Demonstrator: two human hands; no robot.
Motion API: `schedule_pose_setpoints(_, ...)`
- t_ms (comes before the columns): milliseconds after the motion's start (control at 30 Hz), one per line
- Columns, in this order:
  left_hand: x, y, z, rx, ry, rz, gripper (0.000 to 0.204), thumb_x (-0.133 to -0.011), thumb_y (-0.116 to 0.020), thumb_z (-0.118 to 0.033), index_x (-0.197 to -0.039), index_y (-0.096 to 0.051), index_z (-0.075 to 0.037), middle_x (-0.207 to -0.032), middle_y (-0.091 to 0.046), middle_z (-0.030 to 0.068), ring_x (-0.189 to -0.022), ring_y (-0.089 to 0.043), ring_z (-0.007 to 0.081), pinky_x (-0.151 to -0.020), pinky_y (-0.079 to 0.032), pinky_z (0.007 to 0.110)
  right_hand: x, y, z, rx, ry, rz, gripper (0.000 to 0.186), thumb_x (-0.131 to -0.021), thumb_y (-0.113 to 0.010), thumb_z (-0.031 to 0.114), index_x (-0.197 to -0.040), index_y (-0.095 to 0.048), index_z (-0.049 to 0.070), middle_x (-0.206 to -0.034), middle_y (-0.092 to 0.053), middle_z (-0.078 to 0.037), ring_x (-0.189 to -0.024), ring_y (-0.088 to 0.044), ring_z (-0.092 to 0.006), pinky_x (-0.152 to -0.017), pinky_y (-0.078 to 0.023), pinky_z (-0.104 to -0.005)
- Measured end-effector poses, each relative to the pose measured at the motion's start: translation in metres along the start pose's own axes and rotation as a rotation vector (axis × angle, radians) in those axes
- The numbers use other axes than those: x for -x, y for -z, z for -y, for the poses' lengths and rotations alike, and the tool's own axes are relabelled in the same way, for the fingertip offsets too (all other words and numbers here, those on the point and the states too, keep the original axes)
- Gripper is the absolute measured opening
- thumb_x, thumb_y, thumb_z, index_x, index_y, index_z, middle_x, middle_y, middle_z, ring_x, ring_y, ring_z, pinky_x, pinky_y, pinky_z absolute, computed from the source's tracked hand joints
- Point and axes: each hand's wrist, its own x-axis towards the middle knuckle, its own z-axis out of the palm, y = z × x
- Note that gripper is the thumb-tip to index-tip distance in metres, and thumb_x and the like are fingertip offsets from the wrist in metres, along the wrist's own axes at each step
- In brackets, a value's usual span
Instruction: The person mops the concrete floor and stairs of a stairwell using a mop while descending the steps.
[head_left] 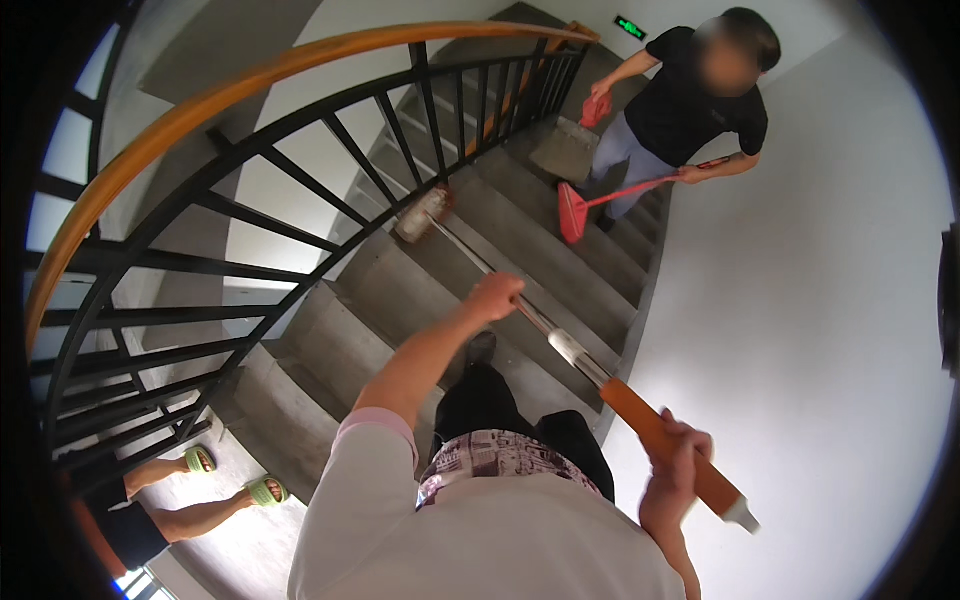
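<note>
While fingers [513, 287] grip pole [568, 347], green-lit sign [630, 27], illegible

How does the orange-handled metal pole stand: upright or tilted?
Tilted: the pole slants from the right hand through the left hand to its pale cylindrical head.

Pole shaft [537, 318], centre: smooth, shiny metal
Pole handle [632, 412], four o'clock: matt, plastic-looking
Handrail [300, 60], eleven o'clock: smooth, glossy wood
Steps [395, 285], centre: matt, rough-looking concrete
Broom head [572, 213], one o'clock: smooth, plastic-looking
</note>
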Motion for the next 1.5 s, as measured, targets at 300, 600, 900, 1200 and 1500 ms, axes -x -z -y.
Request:
schedule_pose_setpoints(300, -0.037, -0.017, 0.025, -0.011, -0.012, 0.165, 0.012, -0.062, -0.063, -0.018, -0.073, -0.065, -0.013, -0.07, -0.06, 0.0135, -0.075, -0.06, 0.0341, -0.065, -0.048, 0.047, -0.052, -0.014, 0.023, 0.288, -0.091, 0.0, 0.022, -0.083, -0.062, 0.02, -0.094, -0.046, 0.01, -0.104, -0.054, -0.008, -0.118, -0.047, -0.0271, -0.088, -0.048, -0.0417)
schedule_pose_setpoints(600, -0.061, -0.128, -0.2, 0.407, -0.114, 0.32, 0.01, -0.072, -0.056, -0.024, -0.071, -0.061, -0.015, -0.082, -0.062, 0.006, -0.091, -0.056, 0.0272, -0.079, -0.037, 0.051, -0.065, 0.011, 0.192, 0.964, 0.591, 0.422, 0.014, -0.093, -0.047, 0.017, -0.103, -0.053, 0.01, -0.087, -0.057, -0.009, -0.087, -0.062, -0.0251, -0.081, -0.056, -0.0425)
schedule_pose_setpoints(900, -0.001, 0.008, -0.086, 0.123, 0.057, 0.107, 0.037, -0.073, -0.062, -0.017, -0.105, -0.047, -0.005, -0.097, -0.053, 0.0149, -0.094, -0.054, 0.0339, -0.08, -0.044, 0.045, -0.207, -0.035, 0.096, 0.273, 0.875, 0.327, 0.013, -0.085, -0.057, 0.014, -0.09, -0.058, 0.002, -0.073, -0.057, -0.009, -0.062, -0.054, -0.0182, -0.058, -0.048, -0.0354)
schedule_pose_setpoints(1200, 0.202, 0.154, -0.02, -0.327, 0.865, 0.216, 0.026, -0.087, -0.049, -0.02, -0.107, -0.059, -0.008, -0.104, -0.059, 0.0072, -0.1, -0.059, 0.0229, -0.078, -0.051, 0.034, -0.155, -0.16, 0.156, 0.835, 0.731, 0.295, 0.039, -0.078, -0.072, 0.025, -0.102, -0.058, -0.003, -0.095, -0.063, -0.015, -0.08, -0.059, -0.0257, -0.074, -0.049, -0.0343)
schedule_pose_setpoints(1500, 0.388, -0.073, -0.033, -0.079, 1.138, 0.051, 0.012, -0.073, -0.057, -0.011, -0.082, -0.066, -0.011, -0.078, -0.065, 0.0071, -0.07, -0.062, 0.0239, -0.06, -0.051, 0.036, -0.175, -0.101, 0.131, 0.333, 0.475, 0.531, 0.047, -0.078, -0.072, 0.021, -0.113, -0.052, -0.003, -0.095, -0.062, -0.015, -0.071, -0.06, -0.0216, -0.065, -0.051, -0.0324)
